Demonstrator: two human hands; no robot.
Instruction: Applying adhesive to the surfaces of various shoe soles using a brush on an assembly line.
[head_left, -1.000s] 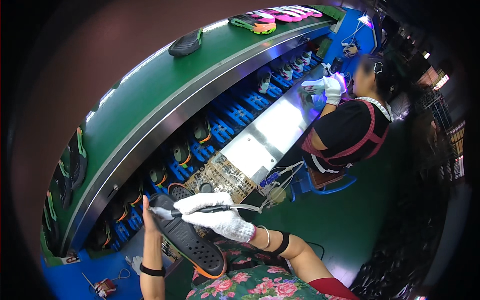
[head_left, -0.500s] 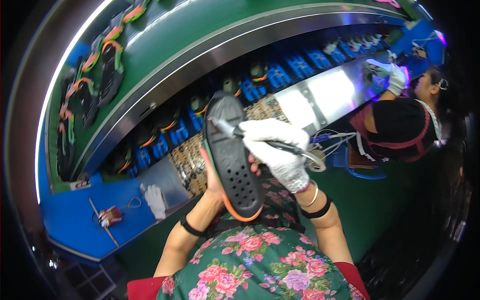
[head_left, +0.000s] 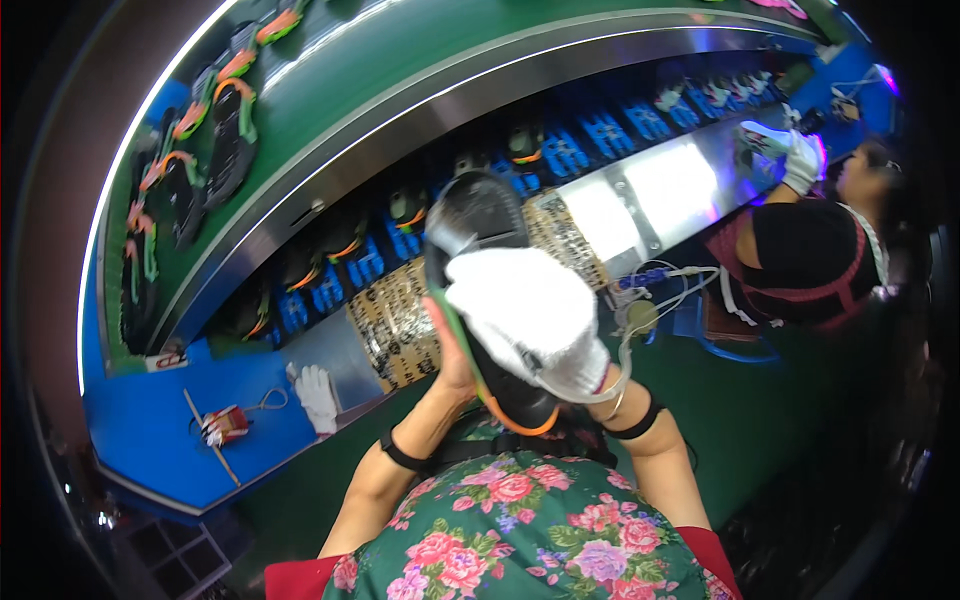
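Note:
A black shoe sole (head_left: pixel 480 205) with a green and orange edge is held upright in front of me, its inner face turned up. My bare left hand (head_left: pixel 452 350) grips it along its left side. Over the middle of the sole lies my white-gloved right hand (head_left: pixel 530 310), closed on a brush (head_left: pixel 452 240) with a pale tip. The tip meets the upper part of the sole. A thin clear tube runs from the brush past my wrist. The glove hides most of the brush handle and the sole's perforated lower half.
Beyond lies a green conveyor (head_left: pixel 440 50) with a metal rim; shoe parts (head_left: pixel 235 140) lie on its left. Several shoes sit in blue holders (head_left: pixel 360 260) below it. A blue table (head_left: pixel 150 430) is at left with a white glove (head_left: pixel 318 395). A co-worker (head_left: pixel 800 240) sits at right.
My right hand has turned and moved down and left over the sole, covering more of it. The sole has shifted slightly right. The brush tip stays near its upper part.

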